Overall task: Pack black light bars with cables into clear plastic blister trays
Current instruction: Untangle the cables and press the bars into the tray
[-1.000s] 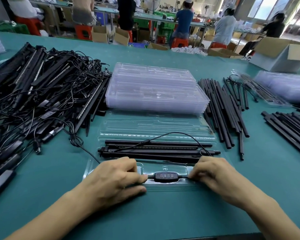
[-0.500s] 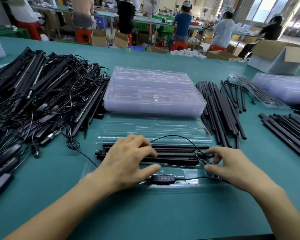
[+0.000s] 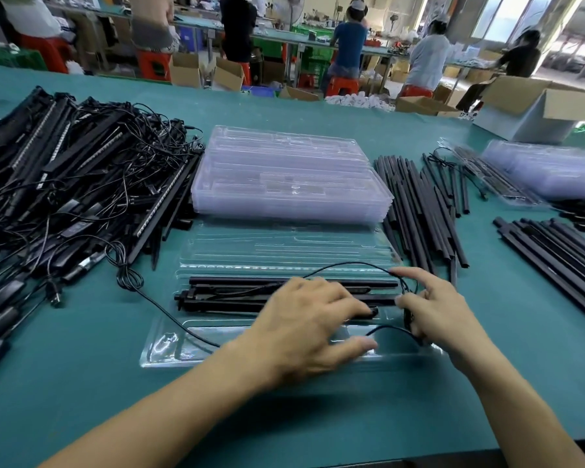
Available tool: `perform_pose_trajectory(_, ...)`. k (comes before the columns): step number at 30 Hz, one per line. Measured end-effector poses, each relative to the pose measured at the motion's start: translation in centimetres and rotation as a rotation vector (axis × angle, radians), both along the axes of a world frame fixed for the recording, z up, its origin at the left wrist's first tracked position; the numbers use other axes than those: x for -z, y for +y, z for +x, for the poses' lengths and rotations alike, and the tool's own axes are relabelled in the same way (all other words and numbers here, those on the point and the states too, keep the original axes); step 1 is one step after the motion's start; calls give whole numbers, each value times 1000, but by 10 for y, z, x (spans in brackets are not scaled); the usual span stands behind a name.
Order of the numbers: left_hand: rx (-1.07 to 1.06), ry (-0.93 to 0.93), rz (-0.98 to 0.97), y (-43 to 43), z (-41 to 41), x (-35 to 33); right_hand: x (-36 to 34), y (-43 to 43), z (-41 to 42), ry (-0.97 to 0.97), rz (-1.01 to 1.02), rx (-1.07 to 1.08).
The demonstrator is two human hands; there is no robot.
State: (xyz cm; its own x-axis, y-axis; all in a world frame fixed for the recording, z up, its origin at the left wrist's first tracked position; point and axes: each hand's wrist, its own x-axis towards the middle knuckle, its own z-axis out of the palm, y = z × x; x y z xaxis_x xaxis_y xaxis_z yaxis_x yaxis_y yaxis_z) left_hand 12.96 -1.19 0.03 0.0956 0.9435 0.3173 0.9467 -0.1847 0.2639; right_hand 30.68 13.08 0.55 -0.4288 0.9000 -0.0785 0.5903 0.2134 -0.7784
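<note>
Black light bars (image 3: pixel 233 293) lie lengthwise in the clear blister tray (image 3: pixel 163 346) nearest me, their thin cable (image 3: pixel 345 264) looping over the right end.

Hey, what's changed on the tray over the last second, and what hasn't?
Both hands left the near slot of the tray. The left hand moved forward and right onto the light bars; the right hand went to their right end and took hold of the cable. Tray, bars and tray stack stayed put.
</note>
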Motion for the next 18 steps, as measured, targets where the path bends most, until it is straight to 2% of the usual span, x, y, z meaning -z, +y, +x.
perform_pose_trajectory(5,34,84,-91,15,31,4,7,2,1,138,-84,131)
perform_pose_trajectory(8,-81,-11,-51,21,37,7,9,3,6,170,-131,162)
perform_pose_trajectory(10,-155,-68,-51,24,41,10,5,2,10,179,-178,143)
perform_pose_trajectory(15,-214,41,-4,32,44,12,-5,-2,23,248,-369,71)
perform_pose_trajectory(18,-197,47,-67,36,44,12,-9,-5,27,294,-428,84)
